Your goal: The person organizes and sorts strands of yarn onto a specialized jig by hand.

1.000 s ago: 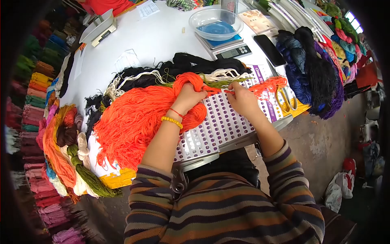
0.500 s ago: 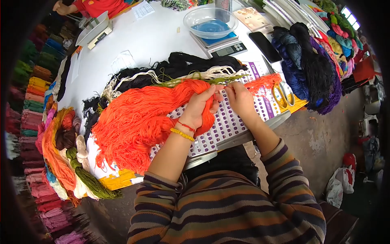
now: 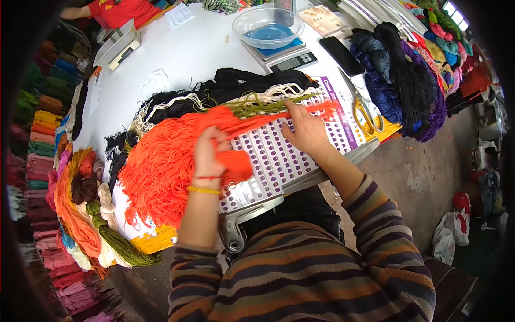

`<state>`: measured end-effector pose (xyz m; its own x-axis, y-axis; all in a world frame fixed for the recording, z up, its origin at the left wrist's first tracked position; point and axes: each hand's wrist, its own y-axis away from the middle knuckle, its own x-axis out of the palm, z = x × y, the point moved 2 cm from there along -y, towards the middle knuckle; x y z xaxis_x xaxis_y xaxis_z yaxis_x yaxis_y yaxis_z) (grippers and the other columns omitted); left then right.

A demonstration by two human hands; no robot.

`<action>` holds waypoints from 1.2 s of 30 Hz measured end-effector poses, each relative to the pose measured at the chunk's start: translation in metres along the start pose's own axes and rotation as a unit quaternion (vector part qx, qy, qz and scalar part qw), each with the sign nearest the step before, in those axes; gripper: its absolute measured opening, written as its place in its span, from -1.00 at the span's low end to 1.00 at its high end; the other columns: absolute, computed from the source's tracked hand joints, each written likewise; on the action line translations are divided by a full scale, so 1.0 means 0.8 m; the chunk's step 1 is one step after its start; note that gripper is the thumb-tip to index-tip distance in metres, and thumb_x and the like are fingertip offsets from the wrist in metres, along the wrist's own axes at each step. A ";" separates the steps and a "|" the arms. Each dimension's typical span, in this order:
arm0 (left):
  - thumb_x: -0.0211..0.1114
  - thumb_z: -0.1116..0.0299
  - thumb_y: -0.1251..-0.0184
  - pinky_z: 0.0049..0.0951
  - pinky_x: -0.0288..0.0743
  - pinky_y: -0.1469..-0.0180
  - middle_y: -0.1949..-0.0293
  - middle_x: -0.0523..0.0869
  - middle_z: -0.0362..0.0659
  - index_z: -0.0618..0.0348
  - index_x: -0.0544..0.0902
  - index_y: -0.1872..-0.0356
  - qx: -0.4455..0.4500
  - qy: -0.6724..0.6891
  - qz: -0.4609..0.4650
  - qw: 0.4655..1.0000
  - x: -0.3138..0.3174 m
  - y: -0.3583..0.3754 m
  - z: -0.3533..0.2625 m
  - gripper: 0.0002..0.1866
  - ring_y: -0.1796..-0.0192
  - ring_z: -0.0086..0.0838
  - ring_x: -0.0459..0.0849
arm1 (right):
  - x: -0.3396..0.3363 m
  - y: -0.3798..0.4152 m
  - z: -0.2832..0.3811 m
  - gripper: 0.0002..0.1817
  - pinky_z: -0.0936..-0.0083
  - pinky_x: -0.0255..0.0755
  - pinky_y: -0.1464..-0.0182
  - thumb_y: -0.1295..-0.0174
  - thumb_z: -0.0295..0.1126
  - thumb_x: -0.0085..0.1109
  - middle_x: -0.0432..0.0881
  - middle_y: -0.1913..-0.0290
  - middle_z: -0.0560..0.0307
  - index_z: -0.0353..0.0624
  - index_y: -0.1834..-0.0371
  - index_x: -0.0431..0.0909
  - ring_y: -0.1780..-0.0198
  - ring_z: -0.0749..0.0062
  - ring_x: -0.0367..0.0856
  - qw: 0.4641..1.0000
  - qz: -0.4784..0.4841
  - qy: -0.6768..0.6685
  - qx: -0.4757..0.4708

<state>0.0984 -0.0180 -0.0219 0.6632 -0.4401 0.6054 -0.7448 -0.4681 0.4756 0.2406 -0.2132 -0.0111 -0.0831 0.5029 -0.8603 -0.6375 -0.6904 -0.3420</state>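
Note:
A big hank of orange thread [image 3: 161, 166] lies across the dotted white-and-purple board [image 3: 268, 161]. My left hand [image 3: 208, 153] is closed around a folded part of it, slightly blurred by motion. From there, loose orange strands stretch right to my right hand [image 3: 307, 131], which has them between its thumb and fingers, low over the board. The strand ends fan out past that hand. Behind the hank run olive-green threads [image 3: 252, 105], cream threads [image 3: 179, 109] and black hanks [image 3: 230, 83].
Yellow-handled scissors [image 3: 365, 115] lie right of the board. Behind are a black phone [image 3: 341, 55] and a clear bowl [image 3: 268, 27] on a digital scale [image 3: 292, 63]. Dark blue and black hanks [image 3: 397, 80] are piled at the right. A person in a red shirt [image 3: 120, 11] is across the table.
My left hand has moved left, away from my right hand, carrying the folded part of the hank. The orange strands now stretch between the hands. My right hand shifted slightly left.

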 end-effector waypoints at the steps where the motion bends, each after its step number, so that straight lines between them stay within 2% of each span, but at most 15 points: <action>1: 0.04 0.40 -0.11 -0.66 0.01 0.68 0.73 0.27 -0.36 -0.03 0.27 0.69 0.022 0.016 0.000 1.000 -0.021 0.010 -0.029 -0.78 0.71 -0.65 0.14 | -0.001 0.000 0.001 -0.46 0.34 0.47 0.40 -0.02 -0.25 0.09 0.49 0.19 0.01 -0.15 -0.10 0.27 0.41 0.16 0.57 1.000 -0.001 -0.007 -0.001; 4: 0.01 0.51 -0.07 -0.67 -0.03 0.71 0.75 0.23 -0.35 -0.01 0.23 0.70 0.138 0.044 -0.043 0.988 -0.105 0.045 -0.151 -0.76 0.71 -0.66 0.13 | -0.005 0.001 0.004 -0.46 0.36 0.46 0.42 -0.02 -0.27 0.10 0.50 0.21 0.00 -0.16 -0.11 0.27 0.44 0.15 0.57 1.000 0.007 -0.012 0.011; 6: -0.01 0.45 -0.14 -0.61 0.20 0.65 0.72 0.28 -0.33 0.08 0.45 0.53 0.321 -0.119 -0.120 0.932 -0.194 0.066 -0.248 -0.90 0.70 -0.62 0.19 | -0.003 0.001 0.004 -0.47 0.37 0.46 0.44 -0.01 -0.28 0.10 0.51 0.22 0.01 -0.14 -0.11 0.28 0.47 0.16 0.56 1.000 -0.010 0.001 0.000; 7: -0.04 0.39 -0.21 -0.57 0.35 0.56 0.65 0.39 -0.28 0.12 0.49 0.42 0.326 -0.120 -0.334 0.876 -0.154 0.110 -0.264 -0.87 0.67 -0.58 0.30 | -0.001 0.001 0.003 -0.47 0.36 0.47 0.45 -0.02 -0.27 0.09 0.50 0.21 0.03 -0.11 -0.11 0.28 0.48 0.17 0.56 1.000 -0.014 -0.001 -0.004; 10: 0.00 0.26 -0.27 -0.51 0.43 0.49 0.42 0.56 -0.15 0.17 0.48 0.36 0.349 -0.174 -0.222 0.894 -0.228 0.130 -0.341 -0.80 0.61 -0.55 0.44 | 0.004 0.001 -0.001 -0.49 0.35 0.47 0.45 -0.03 -0.25 0.07 0.49 0.19 0.05 -0.07 -0.10 0.29 0.50 0.16 0.56 0.999 -0.037 -0.014 -0.024; 12: 0.03 0.16 -0.30 -0.59 0.33 0.57 0.63 0.47 -0.26 0.23 0.53 0.43 0.316 -0.219 -0.269 0.883 -0.087 0.160 -0.265 -0.68 0.67 -0.61 0.35 | 0.004 0.001 0.000 -0.60 0.37 0.46 0.45 -0.06 -0.29 0.07 0.52 0.20 0.03 -0.09 -0.01 0.35 0.48 0.17 0.57 0.996 -0.069 -0.049 -0.033; 14: 0.01 0.08 -0.31 -0.70 0.07 0.69 0.56 0.57 -0.28 0.17 0.56 0.44 0.164 -0.311 0.013 0.936 -0.035 0.171 -0.196 -0.64 0.67 -0.75 0.28 | -0.003 0.003 0.016 -0.71 0.43 0.44 0.46 -0.08 -0.36 0.09 0.56 0.27 0.05 -0.12 0.11 0.42 0.50 0.26 0.56 0.976 -0.071 -0.196 0.061; 16: -0.10 0.04 -0.36 -0.66 0.29 0.44 0.45 0.54 -0.25 0.22 0.57 0.14 0.198 -0.446 0.055 0.871 0.032 0.178 -0.102 -0.55 0.45 -0.67 0.42 | -0.007 0.018 0.063 -0.77 0.62 0.35 0.52 -0.08 -0.36 0.14 0.57 0.37 0.14 -0.17 0.20 0.47 0.58 0.59 0.46 0.936 -0.022 -0.346 0.065; 17: -0.10 0.11 -0.38 -0.53 0.36 0.07 0.11 0.56 -0.14 0.24 0.49 -0.01 0.219 -0.492 0.107 0.836 0.047 0.169 -0.065 -0.57 0.12 -0.53 0.49 | -0.021 0.028 0.097 -0.79 0.68 0.29 0.53 -0.08 -0.35 0.16 0.55 0.42 0.20 -0.19 0.24 0.48 0.58 0.68 0.41 0.884 0.083 -0.448 0.103; 19: 0.00 0.28 -0.35 -0.45 0.21 -0.19 -0.12 0.43 -0.09 0.26 0.35 -0.15 0.280 -0.476 0.207 0.807 0.055 0.155 -0.001 -0.59 -0.14 -0.43 0.38 | -0.031 0.050 0.137 -0.88 0.72 0.23 0.53 -0.12 -0.43 0.10 0.47 0.51 0.27 -0.23 0.32 0.46 0.55 0.76 0.34 0.837 0.098 -0.537 -0.040; 23: -0.06 0.19 -0.38 -0.46 0.20 -0.19 -0.13 0.41 -0.08 0.35 0.32 -0.15 0.226 -0.291 0.220 0.903 0.067 0.172 0.022 -0.54 -0.15 -0.44 0.36 | -0.044 0.069 0.137 -0.90 0.80 0.24 0.52 -0.23 -0.46 -0.04 0.48 0.45 0.29 -0.26 0.33 0.45 0.58 0.77 0.33 0.759 0.115 -0.634 0.089; 25: -0.08 0.16 -0.39 -0.47 0.23 -0.17 -0.10 0.44 -0.11 0.38 0.34 -0.13 0.106 -0.140 0.217 0.960 0.059 0.180 0.025 -0.52 -0.13 -0.47 0.39 | -0.058 0.072 0.142 -0.89 0.82 0.24 0.56 -0.22 -0.47 -0.06 0.56 0.27 0.17 -0.27 0.33 0.45 0.61 0.74 0.35 0.725 0.115 -0.666 0.134; 30: -0.10 0.16 -0.39 -0.43 0.28 -0.14 -0.05 0.48 -0.09 0.37 0.38 -0.09 0.061 -0.053 0.207 0.975 0.043 0.190 0.025 -0.54 -0.06 -0.47 0.46 | -0.061 0.084 0.152 -0.92 0.80 0.24 0.56 -0.20 -0.48 -0.08 0.54 0.12 0.13 -0.20 0.36 0.43 0.63 0.73 0.35 0.646 0.155 -0.725 0.184; 33: -0.13 0.13 -0.40 -0.42 0.30 -0.13 -0.05 0.48 -0.06 0.37 0.38 -0.09 0.060 -0.051 0.232 0.970 0.040 0.198 0.021 -0.52 -0.06 -0.45 0.47 | -0.056 0.093 0.152 -0.92 0.79 0.21 0.57 -0.18 -0.47 -0.03 0.54 0.40 0.21 -0.20 0.32 0.45 0.62 0.71 0.35 0.600 0.190 -0.750 0.204; 36: -0.16 0.10 -0.40 -0.39 0.32 -0.11 -0.03 0.50 -0.03 0.38 0.38 -0.07 0.081 -0.049 0.204 0.974 0.041 0.207 0.018 -0.50 -0.05 -0.40 0.48 | -0.063 0.103 0.165 -0.90 0.79 0.21 0.56 -0.17 -0.46 0.00 0.49 0.51 0.28 -0.21 0.28 0.46 0.61 0.71 0.36 0.640 0.185 -0.713 0.218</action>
<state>-0.0020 -0.1206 0.0674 0.3237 -0.6829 0.6549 -0.9320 -0.3494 0.0963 0.0912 -0.2265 0.0538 -0.7070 0.5248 0.4741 -0.4989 -0.8452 0.1916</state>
